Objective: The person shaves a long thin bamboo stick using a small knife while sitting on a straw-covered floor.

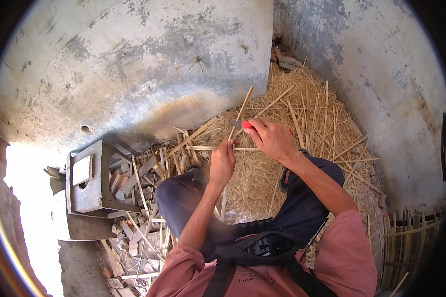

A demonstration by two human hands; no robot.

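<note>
My left hand (222, 162) is closed around the lower end of a thin wooden strip (246, 101), which slants up and away to the right. In my right hand (274, 140) is a knife (248, 125) with a red handle, gripped with the fingers wrapped round it. Its short grey blade points left and lies against or just over the strip, a little above my left hand. Another pale strip (201, 148) lies crosswise behind my hands. Both hands are above the straw between my bent knees.
A pile of straw and shavings (312, 114) covers the floor ahead. At left stands a weathered wooden box (87, 173) beside rubble and loose sticks (139, 237). Stained walls (148, 59) enclose the far side and right. A bound row of slats (411, 235) stands at lower right.
</note>
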